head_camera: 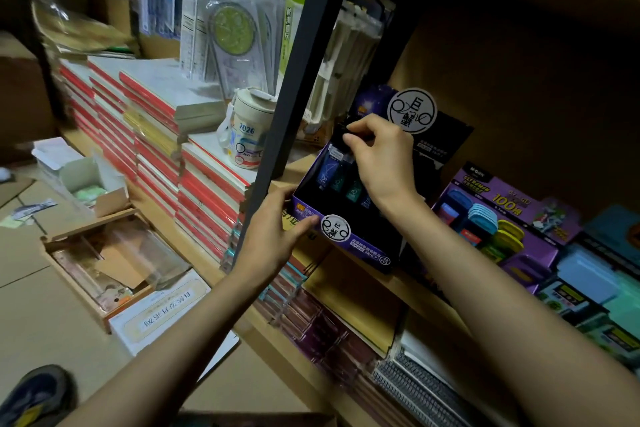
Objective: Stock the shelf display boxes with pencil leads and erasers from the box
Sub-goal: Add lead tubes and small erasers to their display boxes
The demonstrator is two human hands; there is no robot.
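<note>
The left hand (277, 229) grips the near-left corner of the purple cardboard display box (360, 246). The right hand (377, 152) pinches a small dark pencil-lead case (346, 135) above its far row.

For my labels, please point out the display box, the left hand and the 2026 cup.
display box (367, 250), head view, front wall.
left hand (273, 236), head view, back of hand.
2026 cup (247, 135), head view, side wall.

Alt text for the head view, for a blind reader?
The right hand pinches a dark item above the lead packs in a purple display box on the shelf; the left hand grips the box's front corner. Red-edged notebooks are stacked beside it.
</note>
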